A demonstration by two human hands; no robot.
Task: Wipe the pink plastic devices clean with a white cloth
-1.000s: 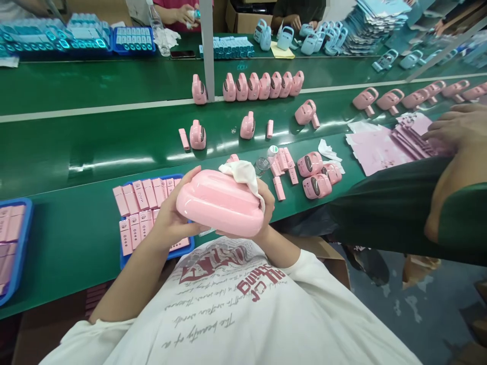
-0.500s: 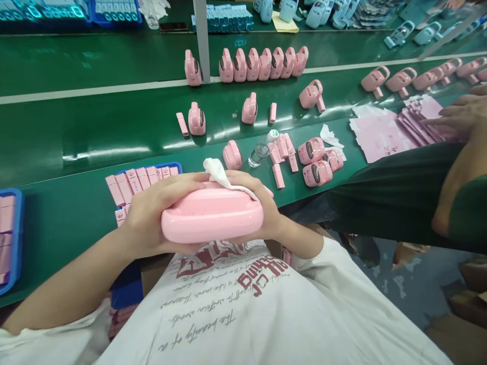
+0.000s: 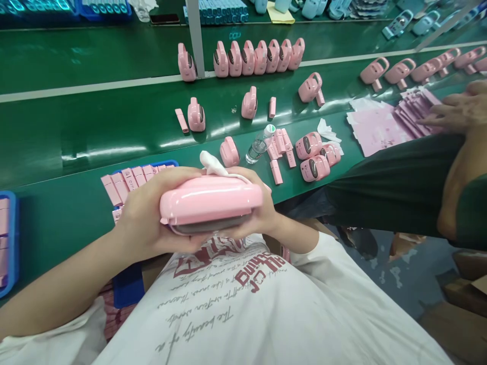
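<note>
While I watch from far away through the head camera, I see the left hand [image 3: 142,218] and the right hand [image 3: 264,210] hold one shiny pink case [image 3: 211,203] between them. Each hand is curled around one end of it. The case is up in front of the white shirt [image 3: 247,309], with a dark strip [image 3: 213,224] along its lower side. A white cloth [image 3: 212,163] pokes up behind the case, by the fingers; I can't tell which fingers pinch it. Past the hands, a small pink case [image 3: 229,152] sits on the green bench [image 3: 72,203], near a clear bottle [image 3: 256,149]. Left of them, pink sticks [image 3: 120,187] fill a blue tray [image 3: 170,163], partly hidden by the left hand.
</note>
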